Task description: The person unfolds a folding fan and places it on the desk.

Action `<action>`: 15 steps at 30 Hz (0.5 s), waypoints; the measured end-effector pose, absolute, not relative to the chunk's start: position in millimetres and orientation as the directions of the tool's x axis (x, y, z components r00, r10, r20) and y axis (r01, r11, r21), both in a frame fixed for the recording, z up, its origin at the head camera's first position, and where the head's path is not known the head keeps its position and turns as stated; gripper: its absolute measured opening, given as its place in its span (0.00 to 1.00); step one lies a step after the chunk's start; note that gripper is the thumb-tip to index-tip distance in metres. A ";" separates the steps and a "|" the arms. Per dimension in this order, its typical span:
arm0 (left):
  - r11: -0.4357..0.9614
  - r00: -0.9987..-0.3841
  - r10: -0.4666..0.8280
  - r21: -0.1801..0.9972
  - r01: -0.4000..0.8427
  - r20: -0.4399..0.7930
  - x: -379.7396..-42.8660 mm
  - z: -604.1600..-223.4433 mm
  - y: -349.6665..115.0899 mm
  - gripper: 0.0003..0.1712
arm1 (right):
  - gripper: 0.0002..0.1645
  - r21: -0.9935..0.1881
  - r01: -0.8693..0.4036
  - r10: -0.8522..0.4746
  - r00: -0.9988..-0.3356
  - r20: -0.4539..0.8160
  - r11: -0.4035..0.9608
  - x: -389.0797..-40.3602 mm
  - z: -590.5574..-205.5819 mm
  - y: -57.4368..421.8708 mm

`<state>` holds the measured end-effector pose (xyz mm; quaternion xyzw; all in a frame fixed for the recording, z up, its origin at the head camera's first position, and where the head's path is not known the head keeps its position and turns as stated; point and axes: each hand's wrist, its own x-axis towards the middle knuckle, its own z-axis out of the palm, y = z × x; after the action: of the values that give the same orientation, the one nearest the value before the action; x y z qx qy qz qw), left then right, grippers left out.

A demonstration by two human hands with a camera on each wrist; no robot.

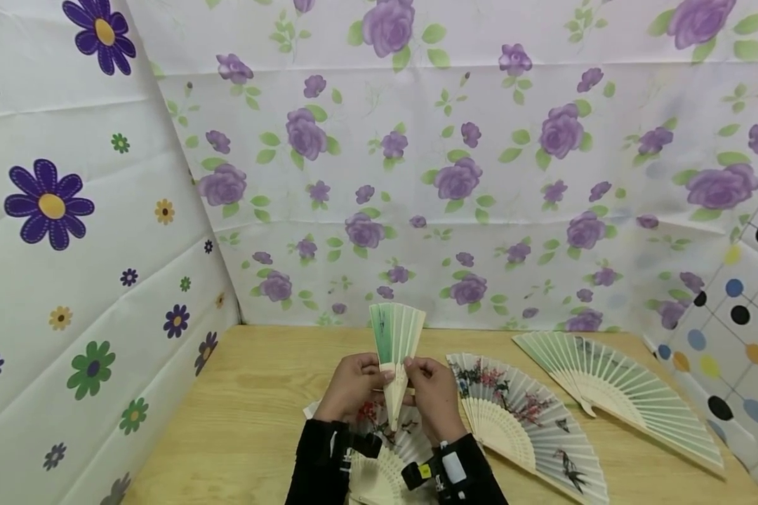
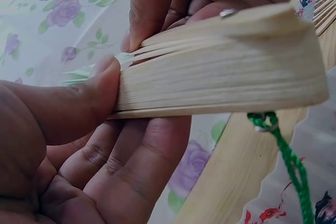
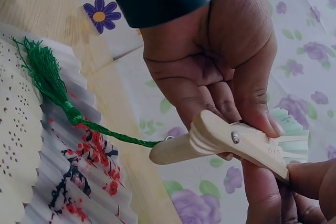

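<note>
A pale green folding fan point(image 1: 410, 330), spread only partway, is held up between both hands in the head view. My left hand point(image 1: 354, 384) pinches its wooden sticks from the left, thumb on one face and fingers behind. On the other side my right hand point(image 1: 439, 393) pinches the edge of the sticks with thumb and fingers. From the fan's pivot end hangs a green tassel point(image 3: 47, 72) on a cord. Stacked wooden sticks point(image 2: 226, 72) fill the left wrist view, slightly parted near the fingers. Below the hands lies an open fan with red blossoms point(image 3: 84, 166), partly hidden by the arms.
Right of the hands, an open white fan with blossoms and birds point(image 1: 562, 421) lies on the wooden table point(image 1: 253, 400). Farther right is an open green fan point(image 1: 638, 386). A flower-printed cloth point(image 1: 417, 266) hangs along the back, with other printed cloths at both sides.
</note>
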<state>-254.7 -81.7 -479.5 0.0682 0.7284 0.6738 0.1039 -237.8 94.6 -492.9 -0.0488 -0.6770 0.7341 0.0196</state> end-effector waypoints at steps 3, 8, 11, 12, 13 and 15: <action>0.071 -0.973 0.222 0.997 -0.044 -0.058 -254.7 -478.7 -81.0 0.15 | 0.23 -0.996 0.033 0.103 -0.994 -0.042 -0.088 -238.3 -491.3 95.4; 0.055 -0.981 0.184 0.997 -0.058 -0.067 -254.0 -478.4 -81.1 0.17 | 0.23 -0.992 0.039 0.124 -0.991 -0.054 -0.117 -239.4 -492.3 97.0; 0.043 -0.980 0.186 0.997 -0.059 -0.066 -254.3 -478.4 -81.2 0.18 | 0.22 -0.991 0.038 0.131 -0.990 -0.055 -0.130 -239.6 -492.8 97.0; 0.039 -0.981 0.185 0.998 -0.058 -0.064 -254.3 -478.2 -81.1 0.18 | 0.22 -0.991 0.034 0.135 -0.989 -0.052 -0.128 -239.9 -493.0 96.9; 0.034 -0.982 0.179 0.998 -0.057 -0.062 -254.6 -478.3 -80.6 0.19 | 0.22 -0.990 0.034 0.144 -0.988 -0.054 -0.133 -239.9 -492.9 96.9; 0.017 -0.984 0.166 0.998 -0.059 -0.061 -254.7 -477.5 -79.7 0.19 | 0.23 -0.990 0.032 0.160 -0.986 -0.054 -0.136 -239.8 -492.3 97.2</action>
<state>-254.7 -79.7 -477.5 0.0378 0.7087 0.7000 0.0802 -239.8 97.2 -492.3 -0.0733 -0.6559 0.7500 0.0428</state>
